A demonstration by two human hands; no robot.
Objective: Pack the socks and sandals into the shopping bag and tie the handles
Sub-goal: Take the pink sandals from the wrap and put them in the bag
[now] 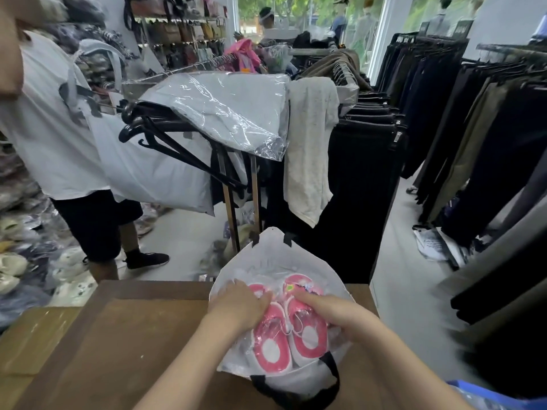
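Two pink sandals (284,341) sit inside the shopping bag (275,250) on the tabletop (133,335). The left grip (239,306) presses them, fingers spread flat; I cannot tell whether the right grip (331,315) clamps. Packing seems underway; next, probably gather and tie the handles (331,377).

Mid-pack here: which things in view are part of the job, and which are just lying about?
Job: sandals, bag, its handles, left hand and right hand, both on the sandals. No socks seen.
Lying about: hangers, wrapped garment, beige cloth, trousers, bystander, shoe pile.
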